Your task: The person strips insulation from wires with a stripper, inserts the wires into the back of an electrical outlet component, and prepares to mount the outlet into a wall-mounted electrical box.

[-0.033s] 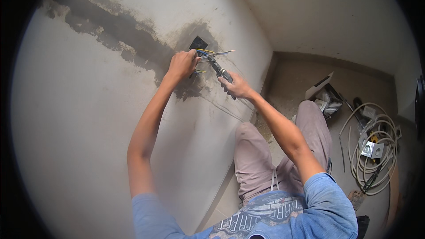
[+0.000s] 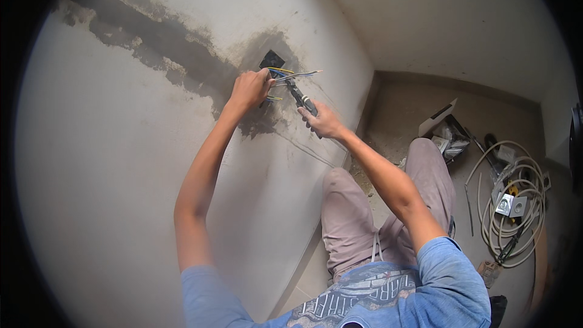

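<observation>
Up at twelve o'clock, a dark wall box point(image 2: 272, 59) sits in a patch of grey filler at the end of a chased groove point(image 2: 152, 36), close to the room corner at two o'clock. Bare wall lies open toward nine. The left hand point(image 2: 248, 90) is closed around a bundle of coloured wires point(image 2: 297, 75) coming from the box. The right hand point(image 2: 322, 121) grips black-handled pliers point(image 2: 302, 98), jaws pointing at the wires. White cable coils point(image 2: 513, 206) lie on the floor at four o'clock.
</observation>
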`<state>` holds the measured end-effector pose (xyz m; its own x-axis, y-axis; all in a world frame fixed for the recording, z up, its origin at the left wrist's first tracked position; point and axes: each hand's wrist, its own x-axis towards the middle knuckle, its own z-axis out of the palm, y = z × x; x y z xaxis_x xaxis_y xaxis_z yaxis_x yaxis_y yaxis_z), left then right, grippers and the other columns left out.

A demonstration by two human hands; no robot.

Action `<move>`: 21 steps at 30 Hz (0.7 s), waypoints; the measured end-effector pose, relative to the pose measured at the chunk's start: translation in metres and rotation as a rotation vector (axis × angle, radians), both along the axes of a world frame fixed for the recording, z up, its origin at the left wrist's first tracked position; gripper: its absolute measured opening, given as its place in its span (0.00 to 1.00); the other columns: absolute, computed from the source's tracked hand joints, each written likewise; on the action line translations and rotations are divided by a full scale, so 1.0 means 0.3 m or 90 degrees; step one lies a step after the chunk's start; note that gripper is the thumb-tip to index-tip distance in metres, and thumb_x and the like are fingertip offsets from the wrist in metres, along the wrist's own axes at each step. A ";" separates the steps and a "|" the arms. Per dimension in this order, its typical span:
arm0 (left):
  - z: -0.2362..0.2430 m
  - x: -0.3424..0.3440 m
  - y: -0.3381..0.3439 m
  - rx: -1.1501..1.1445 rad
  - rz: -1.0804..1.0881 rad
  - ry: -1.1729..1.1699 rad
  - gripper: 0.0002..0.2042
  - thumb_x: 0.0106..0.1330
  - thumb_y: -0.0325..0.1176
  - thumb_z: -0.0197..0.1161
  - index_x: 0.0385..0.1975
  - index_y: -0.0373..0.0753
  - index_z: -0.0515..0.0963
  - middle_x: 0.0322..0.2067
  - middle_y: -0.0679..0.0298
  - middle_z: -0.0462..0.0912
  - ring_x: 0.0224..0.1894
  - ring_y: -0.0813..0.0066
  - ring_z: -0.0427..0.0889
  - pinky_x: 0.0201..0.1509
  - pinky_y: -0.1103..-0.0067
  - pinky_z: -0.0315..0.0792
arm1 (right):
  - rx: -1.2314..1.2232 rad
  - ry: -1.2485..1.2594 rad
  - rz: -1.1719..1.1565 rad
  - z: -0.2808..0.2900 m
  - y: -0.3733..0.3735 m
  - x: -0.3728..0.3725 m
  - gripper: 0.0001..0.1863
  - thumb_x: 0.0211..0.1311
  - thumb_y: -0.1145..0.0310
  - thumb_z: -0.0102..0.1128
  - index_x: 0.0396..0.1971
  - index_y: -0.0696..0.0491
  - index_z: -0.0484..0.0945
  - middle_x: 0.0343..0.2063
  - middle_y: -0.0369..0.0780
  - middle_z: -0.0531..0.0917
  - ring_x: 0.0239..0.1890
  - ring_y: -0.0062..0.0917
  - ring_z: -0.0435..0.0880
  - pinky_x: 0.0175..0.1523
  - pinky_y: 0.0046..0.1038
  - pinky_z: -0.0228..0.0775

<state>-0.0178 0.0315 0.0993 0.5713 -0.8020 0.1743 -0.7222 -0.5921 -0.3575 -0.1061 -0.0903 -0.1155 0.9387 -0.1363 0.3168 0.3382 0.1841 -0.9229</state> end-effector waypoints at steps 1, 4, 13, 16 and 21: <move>0.003 -0.005 -0.005 0.001 0.000 0.007 0.13 0.70 0.41 0.63 0.32 0.37 0.78 0.26 0.49 0.84 0.34 0.44 0.84 0.40 0.55 0.76 | 0.027 -0.004 -0.035 -0.002 0.028 -0.004 0.16 0.74 0.56 0.60 0.33 0.54 0.74 0.17 0.32 0.75 0.20 0.17 0.76 0.28 0.26 0.69; 0.011 -0.014 0.018 0.000 -0.002 0.020 0.11 0.69 0.40 0.64 0.33 0.37 0.79 0.26 0.49 0.84 0.34 0.44 0.84 0.39 0.56 0.76 | 0.013 0.029 -0.081 0.011 0.088 -0.029 0.15 0.74 0.57 0.60 0.35 0.55 0.75 0.17 0.33 0.74 0.19 0.19 0.75 0.28 0.29 0.69; 0.030 -0.021 -0.003 -0.053 0.009 0.061 0.09 0.66 0.38 0.64 0.36 0.38 0.81 0.28 0.50 0.86 0.35 0.45 0.85 0.43 0.57 0.78 | -0.068 0.027 -0.175 -0.062 0.026 -0.090 0.14 0.73 0.59 0.60 0.38 0.57 0.77 0.21 0.37 0.76 0.24 0.21 0.78 0.32 0.32 0.72; 0.022 -0.018 0.030 -0.064 0.012 0.068 0.10 0.66 0.38 0.63 0.36 0.38 0.81 0.29 0.50 0.86 0.36 0.44 0.85 0.43 0.57 0.78 | -0.167 -0.012 -0.224 -0.014 0.000 -0.104 0.10 0.68 0.65 0.63 0.39 0.58 0.80 0.27 0.47 0.79 0.33 0.38 0.82 0.43 0.41 0.71; 0.029 -0.025 -0.027 -0.059 0.013 0.062 0.10 0.66 0.38 0.64 0.37 0.39 0.82 0.30 0.49 0.85 0.37 0.43 0.85 0.43 0.57 0.78 | -0.225 -0.110 -0.273 0.001 -0.084 -0.050 0.09 0.63 0.68 0.64 0.36 0.58 0.79 0.31 0.53 0.81 0.37 0.51 0.80 0.44 0.45 0.70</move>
<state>-0.0254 0.0233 0.1078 0.6047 -0.7734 0.1900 -0.7388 -0.6339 -0.2289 -0.1210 -0.1156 -0.1152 0.7533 -0.3514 0.5559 0.4657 -0.3119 -0.8282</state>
